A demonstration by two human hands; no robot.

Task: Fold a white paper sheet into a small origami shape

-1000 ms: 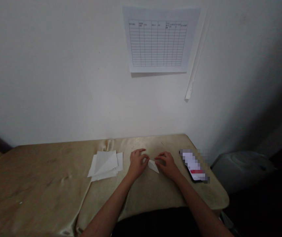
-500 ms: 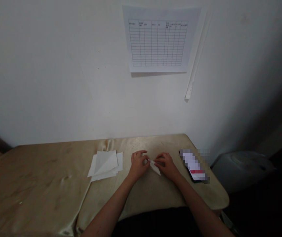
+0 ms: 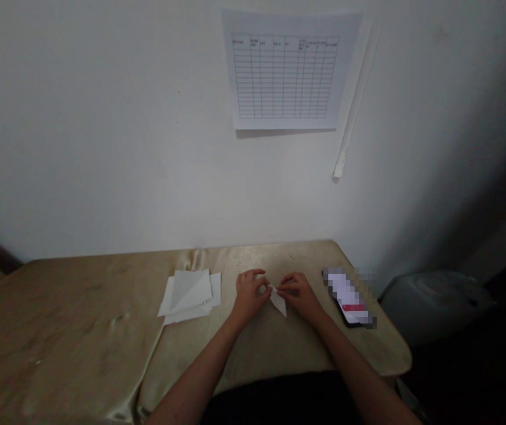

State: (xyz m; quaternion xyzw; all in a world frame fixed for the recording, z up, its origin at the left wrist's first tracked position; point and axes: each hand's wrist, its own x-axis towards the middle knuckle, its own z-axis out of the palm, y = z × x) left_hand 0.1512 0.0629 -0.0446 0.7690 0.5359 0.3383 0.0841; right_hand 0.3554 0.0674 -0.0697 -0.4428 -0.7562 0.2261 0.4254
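Wall (image 3: 102, 147) is behind the paper stack (image 3: 189, 296); table (image 3: 80, 330), under a shiny tan cover, is beneath it. Pale bulky object (image 3: 434, 307), too dark to identify, sits far right of the stack, beyond the table's end. Printed grid sheet (image 3: 286, 77) is on the wall, above and right of the stack; text unreadable.

Left hand (image 3: 247, 294): just right of the stack, thumb and index pinching the upper end of the folded paper (image 3: 279, 303), other fingers bent and raised off it. Right hand (image 3: 301, 295): further right of the stack, thumb and fingers pinching the same piece by its right edge. Two-sided grip probably steadies something that small and light.

Stack itself: loose overlapping white sheets, probably parked there to stay outside the forearms. Phone (image 3: 345, 298): well right of the stack, screen pixelated, likely angled for viewing.

Folded paper, smallest: right of the stack, between the hands, narrow point toward the person. Exact creases hidden by fingertips.

Delta vs one second ago: paper turned, point now steeper and lower; left hand slightly nearer the right. Stack and phone unchanged.
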